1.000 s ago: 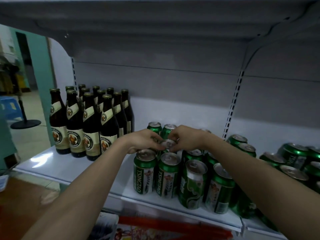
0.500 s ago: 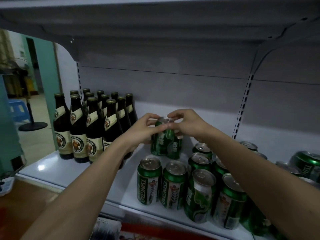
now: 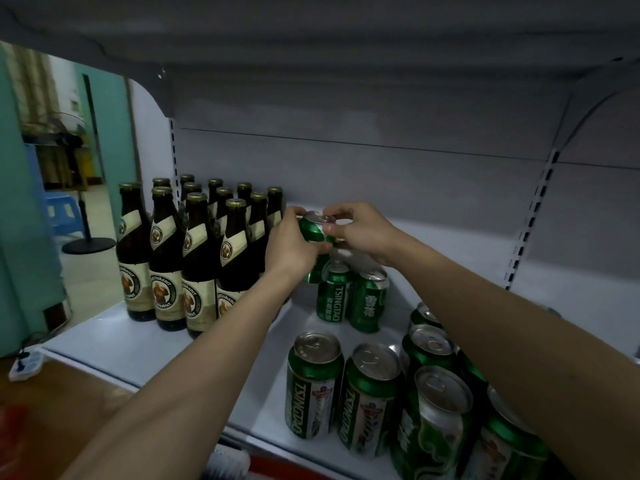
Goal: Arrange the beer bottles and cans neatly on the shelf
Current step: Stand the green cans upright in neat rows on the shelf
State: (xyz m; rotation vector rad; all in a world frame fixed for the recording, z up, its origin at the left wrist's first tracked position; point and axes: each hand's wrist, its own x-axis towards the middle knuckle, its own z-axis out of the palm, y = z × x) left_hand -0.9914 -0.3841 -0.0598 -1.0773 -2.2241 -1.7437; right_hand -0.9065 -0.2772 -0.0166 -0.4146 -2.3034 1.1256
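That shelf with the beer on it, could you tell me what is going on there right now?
A person is stocking it. The left hand grips a green can by its side, tilted and lifted near the back of the shelf, while the right hand pinches at its top rim. Two more green cans stand just below it. Brown bottles stand grouped at the left, and other cans crowd the front right.

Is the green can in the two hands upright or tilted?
Tilted: the green can leans, its top toward the right hand, gripped by the left hand.
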